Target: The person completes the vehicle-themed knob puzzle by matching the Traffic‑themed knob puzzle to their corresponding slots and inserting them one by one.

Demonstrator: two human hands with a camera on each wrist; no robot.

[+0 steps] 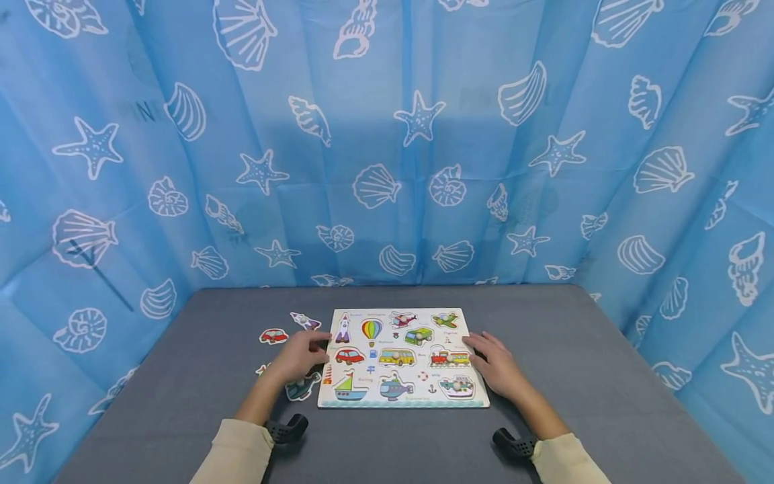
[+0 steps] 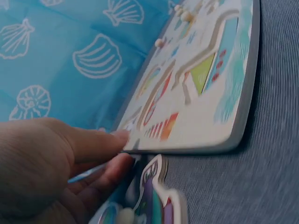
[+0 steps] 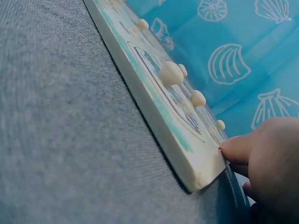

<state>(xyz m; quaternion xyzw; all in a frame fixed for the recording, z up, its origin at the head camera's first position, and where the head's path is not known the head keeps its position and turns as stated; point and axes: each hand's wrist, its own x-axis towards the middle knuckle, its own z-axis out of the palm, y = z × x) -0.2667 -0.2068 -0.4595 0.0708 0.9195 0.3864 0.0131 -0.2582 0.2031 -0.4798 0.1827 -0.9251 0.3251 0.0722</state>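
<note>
A wooden puzzle board (image 1: 375, 396) printed with vehicles lies flat on the table. At its left edge is my left hand (image 1: 296, 356), thumb and fingers gripping the border. My right hand (image 1: 498, 366) holds the opposite edge, thumb on the rim; some of its fingers are hidden in the right wrist view. Knobbed pieces, among them a bus (image 1: 396, 357), a train (image 1: 450, 357) and a ship (image 1: 456, 386), sit in their recesses. The sailboat recess (image 2: 205, 70) shows only its printed picture. Close below my left fingers lies a loose knobbed piece with purple and teal parts (image 2: 156, 200).
Left of the board lie a loose rocket piece (image 1: 305, 321), a red car piece (image 1: 273, 336) and a dark piece (image 1: 304, 388), with another partly behind the left hand. The grey table (image 1: 399, 444) meets a blue shell-patterned curtain (image 1: 375, 222) behind and at the sides.
</note>
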